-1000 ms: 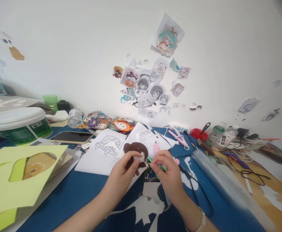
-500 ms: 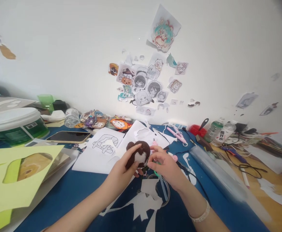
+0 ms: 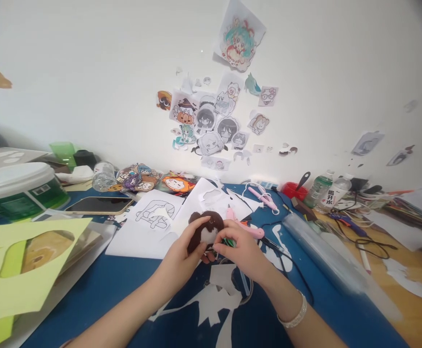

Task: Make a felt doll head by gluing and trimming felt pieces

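A small dark brown piece with a pale patch [image 3: 208,236] is held above the blue table. My left hand [image 3: 192,244] grips it from the left, thumb on the front and fingers around the edge. At its right edge is my right hand [image 3: 237,244], with thumb and fingers bent close together; anything between them is too small to make out. Just behind my right hand lies a pink glue gun [image 3: 251,229]. Below both hands, white paper scraps [image 3: 214,299] lie beside a roll of tape [image 3: 250,292].
White sheets with a line drawing [image 3: 155,215] and a phone [image 3: 98,205] lie left of my hands. Yellow cut-out paper [image 3: 33,290] and a white-lidded tub [image 3: 19,179] are farther left. A clear plastic roll [image 3: 327,256], bottles [image 3: 336,193] and cables stand or lie on the right.
My right hand has moved slightly left and closer in against the brown piece. More of the pink glue gun shows. The whole view has shifted a little.
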`<state>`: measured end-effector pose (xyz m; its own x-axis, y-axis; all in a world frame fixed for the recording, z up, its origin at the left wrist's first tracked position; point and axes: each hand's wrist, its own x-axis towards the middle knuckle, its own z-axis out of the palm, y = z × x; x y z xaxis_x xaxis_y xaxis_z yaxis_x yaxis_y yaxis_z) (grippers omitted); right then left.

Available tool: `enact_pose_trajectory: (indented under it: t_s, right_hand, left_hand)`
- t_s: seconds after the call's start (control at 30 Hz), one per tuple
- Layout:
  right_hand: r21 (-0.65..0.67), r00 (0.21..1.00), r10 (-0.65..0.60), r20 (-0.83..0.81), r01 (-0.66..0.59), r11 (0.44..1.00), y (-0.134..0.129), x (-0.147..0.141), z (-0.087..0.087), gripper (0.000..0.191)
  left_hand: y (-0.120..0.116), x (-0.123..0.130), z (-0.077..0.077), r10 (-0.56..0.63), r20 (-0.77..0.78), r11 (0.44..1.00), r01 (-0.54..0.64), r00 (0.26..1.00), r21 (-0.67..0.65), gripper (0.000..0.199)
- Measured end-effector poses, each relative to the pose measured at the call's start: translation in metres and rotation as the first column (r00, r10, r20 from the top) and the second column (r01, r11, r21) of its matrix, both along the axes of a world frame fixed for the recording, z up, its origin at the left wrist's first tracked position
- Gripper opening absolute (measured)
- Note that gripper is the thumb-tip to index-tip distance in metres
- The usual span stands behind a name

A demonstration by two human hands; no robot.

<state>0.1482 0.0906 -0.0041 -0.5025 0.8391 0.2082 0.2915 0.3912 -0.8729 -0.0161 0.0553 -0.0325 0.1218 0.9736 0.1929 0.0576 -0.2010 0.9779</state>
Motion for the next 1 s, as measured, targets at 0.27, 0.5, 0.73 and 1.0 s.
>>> enact_pose_trajectory:
  t_s: [0.27,0.5,0.73,1.0]
  right_hand:
    - [0.051,0.999,-0.037,0.030,0.035,0.998,-0.001,0.000,0.000,0.011]
    - [0.082,0.996,-0.079,0.036,0.076,0.994,-0.001,-0.004,-0.004,0.013]
    - [0.127,0.995,-0.095,0.013,0.092,0.988,-0.002,-0.007,-0.007,0.015]
    - [0.183,0.995,-0.102,0.003,0.100,0.978,-0.002,-0.009,-0.010,0.015]
  left_hand:
    - [-0.002,0.001,0.001,0.024,-0.016,1.000,-0.024,1.000,0.004,0.043]
    - [-0.003,0.001,0.002,0.018,-0.009,1.000,-0.018,1.000,-0.003,0.041]
    - [-0.004,0.003,0.002,0.047,-0.014,0.999,-0.047,0.999,0.015,0.040]
    - [-0.005,0.004,-0.001,0.084,0.020,0.996,-0.084,0.996,0.004,0.045]
